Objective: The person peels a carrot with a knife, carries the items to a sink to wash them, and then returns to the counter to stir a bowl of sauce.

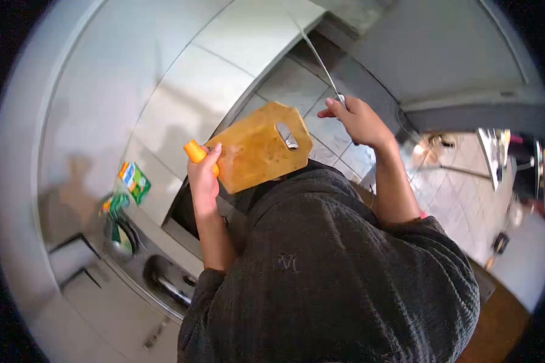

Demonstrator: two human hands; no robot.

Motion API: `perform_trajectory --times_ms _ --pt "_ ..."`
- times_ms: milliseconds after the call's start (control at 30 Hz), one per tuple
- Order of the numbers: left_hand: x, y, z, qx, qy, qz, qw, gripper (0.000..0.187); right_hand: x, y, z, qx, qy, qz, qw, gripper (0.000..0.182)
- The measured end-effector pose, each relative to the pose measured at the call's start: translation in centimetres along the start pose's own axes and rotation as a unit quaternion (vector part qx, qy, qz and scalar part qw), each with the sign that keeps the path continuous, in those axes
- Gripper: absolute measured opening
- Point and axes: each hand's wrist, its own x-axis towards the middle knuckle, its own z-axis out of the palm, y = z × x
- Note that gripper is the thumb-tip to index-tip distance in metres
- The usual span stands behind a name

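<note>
My left hand (204, 176) is closed around a thick orange piece of carrot (195, 151) and the near left edge of a wooden cutting board (254, 145). The board is tilted in front of my body, with cut corners, damp-looking marks and a handle slot at its right end. In my right hand (363, 121), right of the board and apart from it, is a knife (321, 60). Its long thin blade, seen nearly edge-on, points up and away. Most of the knife's handle is hidden by my fingers.
A white tiled counter (181, 85) runs along the left wall. On it lie a green packet (135, 181) and, nearer, a metal sink (166, 278) with dish things beside it. Tiled floor (327, 130) shows beyond the board. A grey cabinet or appliance (460, 54) stands at the upper right.
</note>
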Motion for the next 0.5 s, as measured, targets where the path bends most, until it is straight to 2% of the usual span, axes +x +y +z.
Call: perform_trajectory --times_ms 100,200,333,500 --pt "2.1 -0.3 2.5 -0.004 -0.091 -0.062 0.994 0.024 -2.9 1.1 0.5 0.016 0.072 0.022 0.997 0.046" --pt "3.3 -0.3 6.1 0.023 -0.144 -0.075 0.986 0.025 -4.5 4.0 0.9 0.028 0.101 0.071 0.992 0.047" --pt "4.6 -1.3 11.3 0.074 -0.194 -0.1 0.973 0.026 -6.2 7.8 -0.2 0.208 0.187 0.089 0.956 0.046" --pt "5.4 -4.0 20.1 0.106 -0.291 -0.122 0.943 0.025 -7.6 12.4 -4.1 0.28 0.282 0.11 0.911 0.045"
